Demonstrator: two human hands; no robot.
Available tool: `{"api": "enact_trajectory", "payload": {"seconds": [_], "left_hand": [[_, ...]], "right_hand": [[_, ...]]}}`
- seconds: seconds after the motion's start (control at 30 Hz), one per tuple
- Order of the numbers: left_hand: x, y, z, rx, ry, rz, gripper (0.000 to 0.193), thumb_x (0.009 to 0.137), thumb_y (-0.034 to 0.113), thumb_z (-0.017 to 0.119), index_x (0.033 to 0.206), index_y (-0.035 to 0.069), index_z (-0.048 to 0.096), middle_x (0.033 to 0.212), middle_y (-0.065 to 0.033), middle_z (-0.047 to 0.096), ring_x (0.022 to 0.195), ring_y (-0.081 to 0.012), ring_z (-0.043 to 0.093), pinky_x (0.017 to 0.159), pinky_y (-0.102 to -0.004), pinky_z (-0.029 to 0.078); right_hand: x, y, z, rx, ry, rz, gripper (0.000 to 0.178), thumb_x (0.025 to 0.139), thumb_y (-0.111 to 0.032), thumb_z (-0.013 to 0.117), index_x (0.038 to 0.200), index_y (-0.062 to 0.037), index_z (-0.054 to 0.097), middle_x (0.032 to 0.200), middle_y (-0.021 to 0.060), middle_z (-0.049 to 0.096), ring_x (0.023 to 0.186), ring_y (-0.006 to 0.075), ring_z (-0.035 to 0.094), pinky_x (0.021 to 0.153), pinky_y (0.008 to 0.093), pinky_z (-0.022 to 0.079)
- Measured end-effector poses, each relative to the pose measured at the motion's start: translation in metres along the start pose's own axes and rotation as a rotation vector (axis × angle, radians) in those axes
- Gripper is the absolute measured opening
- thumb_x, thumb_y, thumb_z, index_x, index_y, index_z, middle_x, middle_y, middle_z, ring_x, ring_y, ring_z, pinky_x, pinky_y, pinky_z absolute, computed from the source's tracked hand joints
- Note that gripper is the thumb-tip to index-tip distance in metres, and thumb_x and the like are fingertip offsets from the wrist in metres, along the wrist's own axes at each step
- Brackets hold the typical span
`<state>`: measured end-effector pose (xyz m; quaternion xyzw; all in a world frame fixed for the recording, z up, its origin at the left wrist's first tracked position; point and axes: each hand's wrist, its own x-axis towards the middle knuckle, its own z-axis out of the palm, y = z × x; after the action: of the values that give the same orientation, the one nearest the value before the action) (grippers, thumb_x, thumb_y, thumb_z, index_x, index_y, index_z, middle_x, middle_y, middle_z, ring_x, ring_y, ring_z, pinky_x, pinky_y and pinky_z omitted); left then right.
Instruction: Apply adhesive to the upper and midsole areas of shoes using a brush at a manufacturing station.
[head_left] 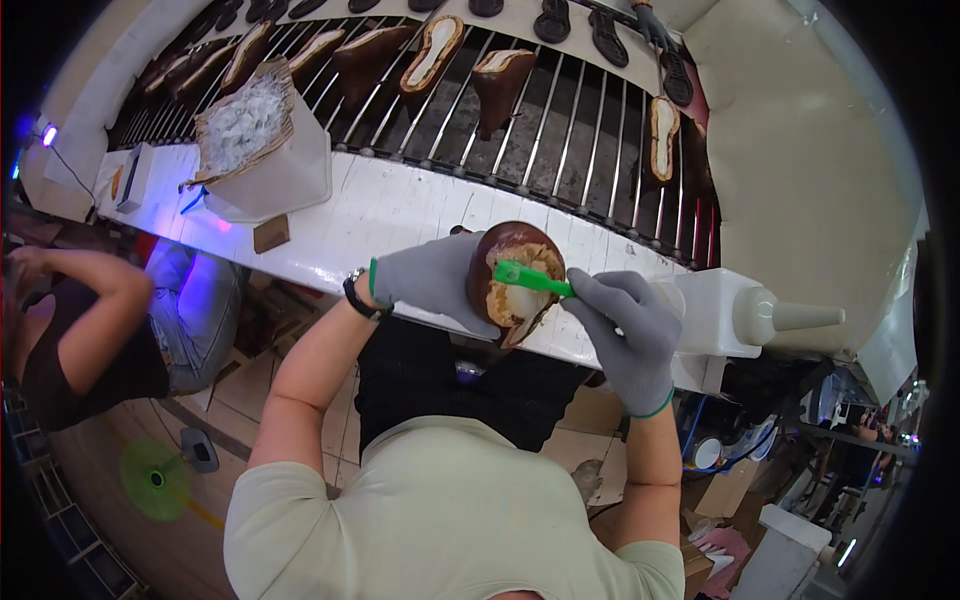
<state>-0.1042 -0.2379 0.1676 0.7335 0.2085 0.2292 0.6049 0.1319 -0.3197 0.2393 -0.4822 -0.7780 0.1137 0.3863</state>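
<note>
My left hand (pixel 430 282), in a grey glove, is wrapped round a brown shoe upper (pixel 512 236) whose pale underside faces up. Between the gloved fingers of my right hand (pixel 628 335) is the handle of a green brush (pixel 535 279). The brush head lies over the pale underside; whether its bristles touch cannot be made out. Just right of that hand stands a white plastic bottle (pixel 715 312) with a long nozzle. The upper is held over the front part of a white ledge (pixel 400 205).
Beyond the ledge runs a rack of metal rods (pixel 545 125) carrying several brown shoe uppers (pixel 435 55). Black soles (pixel 608 38) line the far shelf, near another person's gloved hand (pixel 652 25). A white container (pixel 275 185) stands left on the ledge; a person (pixel 95 335) sits at the left.
</note>
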Motion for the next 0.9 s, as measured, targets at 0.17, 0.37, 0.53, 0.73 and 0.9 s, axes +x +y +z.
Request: {"api": "enact_trajectory", "payload": {"seconds": [0.17, 0.37, 0.53, 0.73, 0.9], "left_hand": [[0.032, -0.012, -0.033, 0.073, -0.300, -0.128, 0.073, 0.064, 0.016, 0.093, 0.128, 0.006, 0.059, 0.124, -0.0072, 0.065, 0.110, -0.0156, 0.062, 0.099, -0.0316, 0.050], [0.046, -0.019, -0.036, -0.137, -0.403, -0.133, 0.074, 0.064, 0.012, 0.093, 0.129, 0.005, 0.058, 0.121, -0.0067, 0.067, 0.108, -0.0151, 0.063, 0.098, -0.0306, 0.051], [0.057, 0.000, -0.039, 0.044, -0.448, -0.107, 0.074, 0.065, 0.016, 0.093, 0.129, 0.003, 0.058, 0.124, -0.0083, 0.065, 0.112, -0.0164, 0.061, 0.100, -0.0322, 0.049], [0.014, -0.083, -0.090, -0.262, -0.138, -0.289, 0.092, 0.058, 0.015, 0.095, 0.137, 0.003, 0.050, 0.133, -0.0089, 0.059, 0.124, -0.0207, 0.055, 0.108, -0.0360, 0.045], [-0.021, -0.158, -0.069, -0.398, 0.372, -0.189, 0.086, 0.072, 0.016, 0.082, 0.145, 0.004, 0.038, 0.135, -0.0065, 0.055, 0.123, -0.0203, 0.054, 0.106, -0.0361, 0.044]], "right_hand": [[0.023, 0.007, -0.017, -0.163, -0.097, -0.121, 0.023, 0.076, -0.010, 0.079, 0.097, -0.0073, 0.074, 0.078, 0.0071, 0.066, 0.064, 0.0206, 0.063, 0.056, 0.0310, 0.048], [0.021, 0.018, -0.024, 0.010, 0.117, 0.109, 0.015, 0.078, -0.006, 0.078, 0.093, -0.0056, 0.074, 0.078, 0.0063, 0.065, 0.063, 0.0184, 0.060, 0.058, 0.0264, 0.047], [0.019, 0.008, -0.022, -0.132, 0.057, 0.079, 0.022, 0.076, -0.002, 0.078, 0.097, -0.0023, 0.074, 0.082, 0.0085, 0.066, 0.067, 0.0185, 0.063, 0.060, 0.0278, 0.048], [0.000, 0.018, -0.027, 0.143, -0.105, 0.206, 0.023, 0.081, -0.010, 0.074, 0.103, -0.0047, 0.073, 0.079, 0.0079, 0.064, 0.069, 0.0198, 0.061, 0.064, 0.0303, 0.048], [-0.110, 0.081, -0.043, -0.349, 0.128, 0.761, 0.019, 0.084, -0.015, 0.069, 0.102, -0.0072, 0.070, 0.093, 0.0136, 0.066, 0.086, 0.0342, 0.064, 0.074, 0.0435, 0.050]]}}
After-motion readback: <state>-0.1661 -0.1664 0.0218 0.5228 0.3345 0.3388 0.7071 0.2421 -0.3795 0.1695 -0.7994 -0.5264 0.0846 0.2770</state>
